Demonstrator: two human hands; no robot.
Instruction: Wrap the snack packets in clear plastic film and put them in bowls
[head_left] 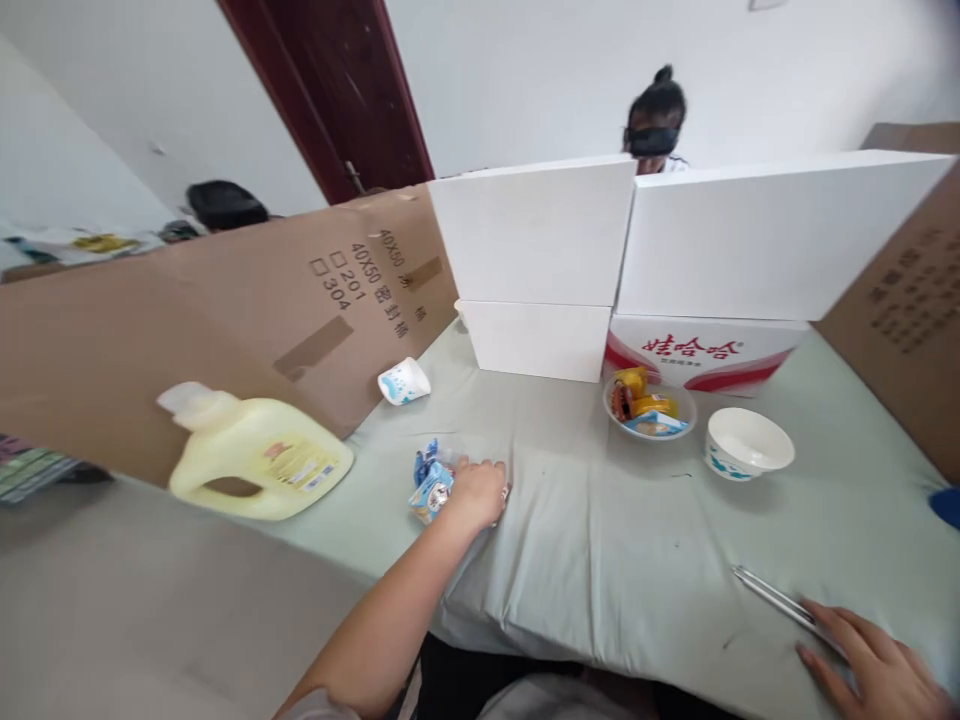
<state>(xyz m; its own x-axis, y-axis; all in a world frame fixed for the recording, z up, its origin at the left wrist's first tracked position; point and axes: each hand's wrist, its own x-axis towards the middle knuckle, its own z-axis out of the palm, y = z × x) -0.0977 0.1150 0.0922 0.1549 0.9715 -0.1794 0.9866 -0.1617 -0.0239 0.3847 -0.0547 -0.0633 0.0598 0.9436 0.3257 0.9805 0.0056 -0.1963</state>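
Observation:
My left hand [480, 490] has its fingers curled at the right side of a clear plastic bowl [450, 455], seemingly gripping its rim, though my fingers hide the contact. Blue snack packets [431, 492] fill the bowl's visible part. At the lower right, my right hand [877, 660] is around the near end of slim silver chopsticks [772, 595], which lie low over the cloth and point up-left. A second clear bowl [679, 428] farther off contains yellow, orange and blue packets [649, 403]. Beside it stands a white paper bowl [750, 440] with a blue-green pattern.
A pale yellow jug [259, 455] lies tilted at the left table edge. Near the cardboard wall [225, 300], a white paper cup [405, 382] rests on its side. White boxes [540, 240] line the back. Behind them is another person [656, 115]. A blue object [946, 506] sits far right.

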